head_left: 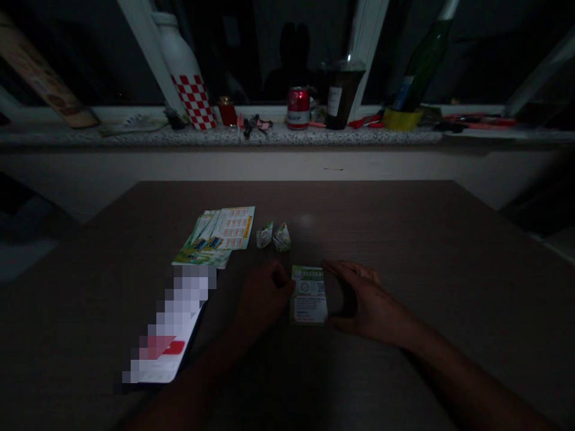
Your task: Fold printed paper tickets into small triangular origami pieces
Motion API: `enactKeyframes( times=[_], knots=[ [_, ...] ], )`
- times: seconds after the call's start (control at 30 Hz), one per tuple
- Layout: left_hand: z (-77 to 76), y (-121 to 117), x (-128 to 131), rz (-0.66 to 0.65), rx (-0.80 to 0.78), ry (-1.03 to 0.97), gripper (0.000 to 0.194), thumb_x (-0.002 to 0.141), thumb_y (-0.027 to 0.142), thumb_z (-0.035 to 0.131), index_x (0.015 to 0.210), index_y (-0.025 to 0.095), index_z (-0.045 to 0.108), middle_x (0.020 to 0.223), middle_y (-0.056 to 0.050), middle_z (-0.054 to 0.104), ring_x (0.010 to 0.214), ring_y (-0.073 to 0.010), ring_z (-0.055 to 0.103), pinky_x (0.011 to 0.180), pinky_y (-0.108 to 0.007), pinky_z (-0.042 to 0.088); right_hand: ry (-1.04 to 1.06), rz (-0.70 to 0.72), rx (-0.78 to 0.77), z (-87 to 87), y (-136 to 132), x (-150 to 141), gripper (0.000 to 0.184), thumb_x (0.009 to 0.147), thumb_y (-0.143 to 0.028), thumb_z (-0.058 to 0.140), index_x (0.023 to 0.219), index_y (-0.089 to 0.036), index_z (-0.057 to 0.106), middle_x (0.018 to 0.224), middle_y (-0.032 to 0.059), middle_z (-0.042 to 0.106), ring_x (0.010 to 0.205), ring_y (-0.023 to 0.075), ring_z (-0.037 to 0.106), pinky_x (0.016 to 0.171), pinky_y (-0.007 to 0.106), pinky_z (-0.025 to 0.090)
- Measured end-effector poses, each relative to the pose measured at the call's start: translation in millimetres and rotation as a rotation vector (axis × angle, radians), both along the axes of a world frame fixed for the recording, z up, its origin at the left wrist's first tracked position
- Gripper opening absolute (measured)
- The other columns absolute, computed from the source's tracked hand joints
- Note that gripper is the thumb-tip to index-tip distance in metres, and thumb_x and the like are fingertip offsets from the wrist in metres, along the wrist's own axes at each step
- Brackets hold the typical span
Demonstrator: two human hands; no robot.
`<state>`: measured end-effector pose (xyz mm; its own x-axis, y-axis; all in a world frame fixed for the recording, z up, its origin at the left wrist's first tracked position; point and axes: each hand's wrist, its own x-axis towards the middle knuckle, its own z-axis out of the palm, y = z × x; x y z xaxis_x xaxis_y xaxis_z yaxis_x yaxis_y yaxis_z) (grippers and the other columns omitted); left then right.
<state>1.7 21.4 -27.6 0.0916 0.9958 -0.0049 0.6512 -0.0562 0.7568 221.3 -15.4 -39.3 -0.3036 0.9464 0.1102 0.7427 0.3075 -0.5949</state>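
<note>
A small printed paper card (309, 302), green at the top with a pale text panel below, is between my two hands over the table. At its left edge, my left hand (266, 291) has curled fingers, with the thumb and forefinger pinching the paper. My right hand (371, 302) curves round the right edge in a C shape, fingers at the upper corner and thumb at the lower one. Beyond my left hand stand two small folded paper pieces (265, 235). A spread pile of similar printed cards (236, 226) lies to their left.
A lit phone (162, 368), partly blurred out, lies left of my left forearm on the brown table (404, 227). Along the granite windowsill (278, 136) stand a red-and-white checked bottle (195, 99), a red can (299, 108), a dark cup (344, 99) and a green bottle (424, 60).
</note>
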Motion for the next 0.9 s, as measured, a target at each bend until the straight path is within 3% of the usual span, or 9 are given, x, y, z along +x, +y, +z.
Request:
enactKeyframes(
  times=[0.13,0.2,0.27,0.37,0.43,0.53,0.7,0.9],
  knots=[
    [8.0,-5.6,-1.2,0.069,0.118,-0.051,0.012,0.076,0.026,0.063,0.074,0.018,0.055,0.071,0.001,0.062,0.066,-0.0155,0.060,0.059,-0.025,0.045,0.186,-0.072,0.043,-2.6,4.8,0.4,0.065,0.066,-0.031,0.077,0.127,-0.024,0.054,0.124,0.0082,0.062,0.115,0.0274,0.055,0.099,0.044,0.041],
    [14.1,-10.8,-2.5,0.117,0.391,-0.049,0.008,0.080,0.025,0.062,0.081,0.018,0.057,0.076,0.000,0.064,0.070,-0.0157,0.060,0.063,-0.027,0.047,0.331,-0.125,0.056,-4.0,7.2,0.4,0.043,0.075,-0.029,0.070,0.117,-0.024,0.061,0.117,0.0069,0.067,0.108,0.0243,0.061,0.097,0.042,0.045],
    [18.8,-15.9,-3.6,-0.047,0.681,0.057,0.005,0.084,0.023,0.060,0.083,0.019,0.060,0.077,-0.001,0.065,0.073,-0.0167,0.059,0.067,-0.030,0.047,0.458,-0.200,0.061,-5.5,9.1,0.8,0.027,0.079,-0.030,0.066,0.106,-0.023,0.066,0.107,0.0064,0.071,0.100,0.0231,0.066,0.093,0.040,0.049],
    [19.4,-20.7,-3.5,-0.492,0.944,0.201,0.012,0.090,0.014,0.053,0.098,0.017,0.061,0.084,-0.003,0.069,0.078,-0.0167,0.059,0.073,-0.032,0.046,0.552,-0.289,0.060,-8.1,11.5,3.2,0.018,0.081,-0.031,0.065,0.094,-0.020,0.069,0.095,0.0069,0.074,0.088,0.0224,0.069,0.084,0.038,0.054],
    [15.8,-21.3,-2.2,-0.732,0.902,0.274,0.016,0.092,0.012,0.048,0.101,0.016,0.061,0.086,-0.004,0.070,0.082,-0.0165,0.060,0.076,-0.032,0.045,0.558,-0.298,0.054,-9.5,12.9,5.6,0.016,0.081,-0.030,0.065,0.091,-0.019,0.070,0.092,0.0075,0.075,0.085,0.0221,0.070,0.079,0.037,0.055],
    [9.0,-19.0,-1.1,-0.908,0.689,0.372,0.017,0.093,0.015,0.047,0.094,0.017,0.064,0.086,-0.003,0.069,0.086,-0.0175,0.060,0.079,-0.032,0.045,0.547,-0.259,0.044,-9.6,13.6,8.5,0.013,0.080,-0.028,0.066,0.089,-0.018,0.070,0.088,0.0069,0.075,0.082,0.0211,0.070,0.077,0.035,0.055],
    [4.6,-12.1,-6.7,-0.909,0.482,0.397,0.015,0.089,0.014,0.051,0.093,0.019,0.065,0.099,-0.003,0.068,0.092,-0.0178,0.061,0.085,-0.032,0.044,0.494,-0.079,0.046,-4.9,11.0,7.3,0.004,0.078,-0.022,0.069,0.080,-0.020,0.071,0.081,0.0042,0.071,0.078,0.0190,0.066,0.074,0.033,0.052],
    [8.9,-9.7,-10.5,-0.897,0.416,0.391,0.015,0.088,0.012,0.052,0.090,0.019,0.065,0.099,-0.003,0.068,0.093,-0.0180,0.060,0.086,-0.032,0.043,0.352,0.113,0.164,-5.8,6.3,-1.3,0.005,0.075,-0.015,0.072,0.076,-0.019,0.071,0.073,0.0035,0.065,0.074,0.0181,0.061,0.070,0.032,0.046]
  ],
)
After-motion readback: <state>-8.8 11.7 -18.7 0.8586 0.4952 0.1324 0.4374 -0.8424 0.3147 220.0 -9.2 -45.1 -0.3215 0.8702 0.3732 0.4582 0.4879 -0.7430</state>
